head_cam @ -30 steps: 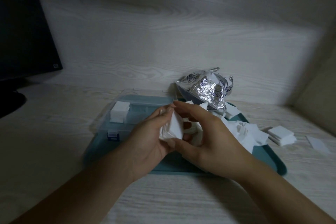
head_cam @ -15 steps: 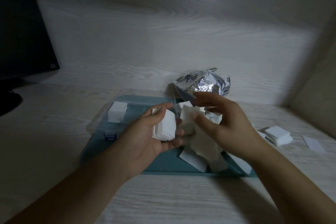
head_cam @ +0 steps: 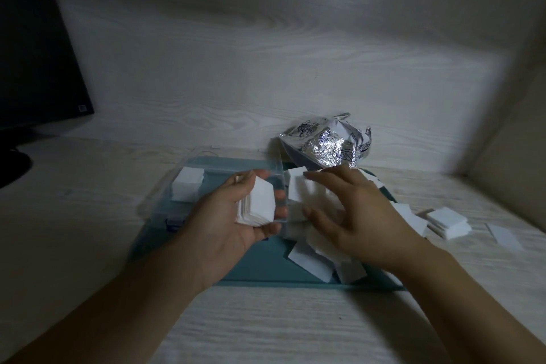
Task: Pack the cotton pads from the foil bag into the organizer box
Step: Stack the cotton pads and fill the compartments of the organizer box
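On the counter (head_cam: 88, 245) sits a tray (head_cam: 260, 269). The organizer box (head_cam: 206, 174) stands on its left half, one pad stack (head_cam: 187, 188) inside; loose cotton pads (head_cam: 313, 257) lie heaped to the right, the foil bag (head_cam: 325, 142) behind them — more pads (head_cam: 446, 221) lie off the tray, further right.

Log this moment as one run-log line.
left hand: holds pad stack | right hand: on loose pads, grip unclear | organizer box: one stack inside | foil bag: behind

White cotton pads (head_cam: 307, 245) beside clear organizer box (head_cam: 206, 183), crumpled foil bag (head_cam: 328, 145) behind
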